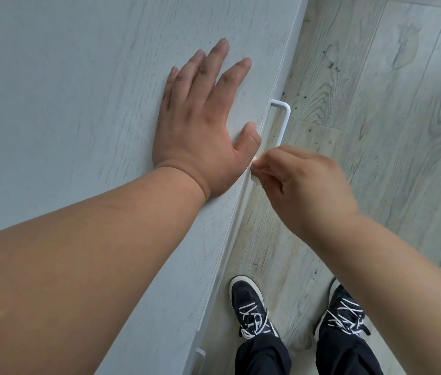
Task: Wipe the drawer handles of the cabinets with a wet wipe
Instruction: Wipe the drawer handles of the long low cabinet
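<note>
My left hand [197, 125] flat and wide open on the cabinet [78, 104] in the middle of the frame, my right hand [303, 182] pinching the wipe [255, 177] at the low end of the white handle [284, 123], just right of middle, my shoes [249, 307] at the bottom.

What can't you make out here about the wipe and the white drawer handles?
Head view:
Small white wet wipe: mostly hidden by pinching fingers of the right hand.
White metal loop handle: near end behind that hand.
Second white handle, bottom: mostly hidden under the pale cabinet top.
</note>
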Demonstrator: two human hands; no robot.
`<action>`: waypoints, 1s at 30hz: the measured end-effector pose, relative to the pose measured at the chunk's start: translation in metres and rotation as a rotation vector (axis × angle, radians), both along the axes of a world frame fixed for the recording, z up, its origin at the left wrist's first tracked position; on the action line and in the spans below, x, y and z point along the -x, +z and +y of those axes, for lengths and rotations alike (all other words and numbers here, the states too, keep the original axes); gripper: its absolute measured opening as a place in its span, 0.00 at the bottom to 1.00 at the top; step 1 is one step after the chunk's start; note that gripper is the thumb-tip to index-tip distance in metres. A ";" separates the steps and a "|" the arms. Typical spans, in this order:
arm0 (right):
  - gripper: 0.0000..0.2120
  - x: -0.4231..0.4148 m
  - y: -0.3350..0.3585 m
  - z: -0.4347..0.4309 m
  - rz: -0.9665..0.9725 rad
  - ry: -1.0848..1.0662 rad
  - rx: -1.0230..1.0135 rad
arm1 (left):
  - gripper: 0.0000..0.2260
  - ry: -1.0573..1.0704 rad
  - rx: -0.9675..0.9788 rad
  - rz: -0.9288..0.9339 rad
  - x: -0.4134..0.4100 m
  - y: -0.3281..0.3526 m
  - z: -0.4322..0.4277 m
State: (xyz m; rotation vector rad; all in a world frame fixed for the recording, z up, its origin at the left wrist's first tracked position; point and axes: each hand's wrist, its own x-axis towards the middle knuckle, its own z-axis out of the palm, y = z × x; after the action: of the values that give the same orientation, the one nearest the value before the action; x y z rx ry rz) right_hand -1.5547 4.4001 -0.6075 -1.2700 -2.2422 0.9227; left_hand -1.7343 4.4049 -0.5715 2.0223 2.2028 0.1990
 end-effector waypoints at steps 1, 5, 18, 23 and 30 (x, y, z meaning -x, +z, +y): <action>0.05 0.000 0.001 0.004 0.005 -0.034 0.043 | 0.33 0.001 0.004 0.002 0.000 0.000 0.000; 0.04 -0.001 0.002 0.018 0.050 -0.146 0.123 | 0.33 -0.004 0.004 0.005 -0.001 -0.001 0.000; 0.05 0.005 0.008 0.001 0.207 -0.326 0.252 | 0.33 -0.007 -0.008 0.003 0.001 -0.001 0.000; 0.12 0.007 0.009 -0.005 0.151 -0.322 0.256 | 0.33 -0.006 -0.012 0.002 0.000 -0.001 -0.001; 0.07 0.010 0.003 0.002 0.057 -0.293 0.095 | 0.33 -0.008 -0.013 -0.001 0.000 -0.002 0.000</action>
State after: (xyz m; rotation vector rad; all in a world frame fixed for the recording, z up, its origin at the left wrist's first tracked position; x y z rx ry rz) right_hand -1.5651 4.4023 -0.6047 -1.5426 -1.9218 0.9484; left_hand -1.7343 4.4052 -0.5731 2.0376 2.1982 0.2140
